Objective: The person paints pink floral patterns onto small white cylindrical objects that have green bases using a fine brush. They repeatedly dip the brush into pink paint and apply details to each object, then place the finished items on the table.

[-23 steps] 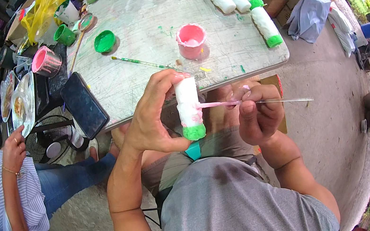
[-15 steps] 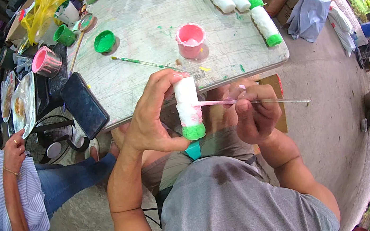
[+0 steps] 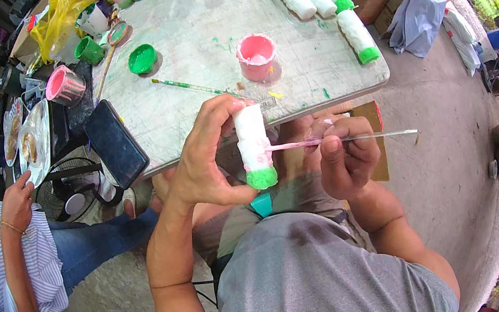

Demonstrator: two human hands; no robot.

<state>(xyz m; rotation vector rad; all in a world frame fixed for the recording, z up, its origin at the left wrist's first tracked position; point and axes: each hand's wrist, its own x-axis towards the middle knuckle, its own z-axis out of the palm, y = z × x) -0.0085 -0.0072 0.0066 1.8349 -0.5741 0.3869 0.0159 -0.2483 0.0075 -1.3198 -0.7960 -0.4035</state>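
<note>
One roll [image 3: 251, 135], mid-painting. Gripping the white, green-ended roll by its ends in the left hand [image 3: 211, 155], pressing thumb to the green end, fingers to the far end. Pinching the brush [image 3: 290, 146] in the right hand [image 3: 349, 155], touching its pink tip to the side facing the right fingers. Apparently spreading pink beside the green. Probably calling next for working pink farther from the thumb, reloading at the pink cup [image 3: 257, 65] beyond the fingers.
</note>
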